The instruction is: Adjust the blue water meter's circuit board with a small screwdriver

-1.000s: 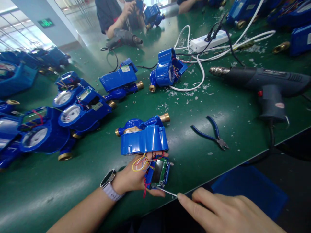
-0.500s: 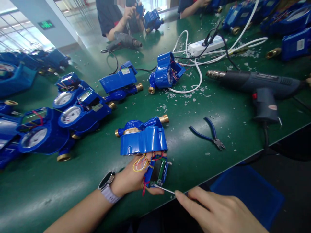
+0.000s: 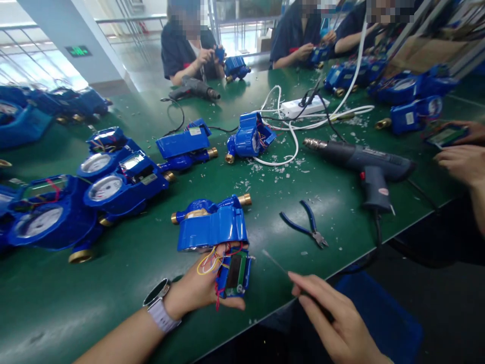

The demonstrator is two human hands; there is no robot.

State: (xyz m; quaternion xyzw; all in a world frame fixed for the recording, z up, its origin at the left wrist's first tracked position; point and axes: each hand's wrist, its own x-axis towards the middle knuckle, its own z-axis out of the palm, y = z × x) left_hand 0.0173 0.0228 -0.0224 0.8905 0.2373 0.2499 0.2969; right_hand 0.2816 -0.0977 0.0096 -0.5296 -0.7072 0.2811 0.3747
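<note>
Currently L hand [image 3: 200,288] has a small blue module [image 3: 223,283], fingers wrapped behind it, thumb along its near edge. Module's open side faces up: dark display [image 3: 233,270] + green PCB [image 3: 243,270] visible, small metal spring sticking out at far R corner. R hand [image 3: 333,313] pinches a thin tool [image 3: 280,268] btwn thumb & fingers; shaft points fwd-left, tip a bit blurred, just right of module, not touching.

Thin wires [image 3: 206,263] (yellow, white, red) loop over L hand btwn module and a blue meter [image 3: 212,227]. Meter's on its side, just beyond L grip, brass ends out L and R; can't tell if L fingers touch it. Watch [image 3: 157,293] on L wrist.

Fwd of R grip: cutting pliers [image 3: 310,227], handles spread, on green bench [image 3: 121,288]. Past those, heat gun [image 3: 371,162], nozzle pointing L. Clear scraps [image 3: 280,172] lie further fwd of L grip, near another meter w/ open cover [image 3: 248,136] & white pwr strip [image 3: 305,107]. Left of L grip: cluster of meters [image 3: 125,182], some dials up. Far right of R grip, co-worker's hands [image 3: 462,162] on another board [image 3: 447,135].
</note>
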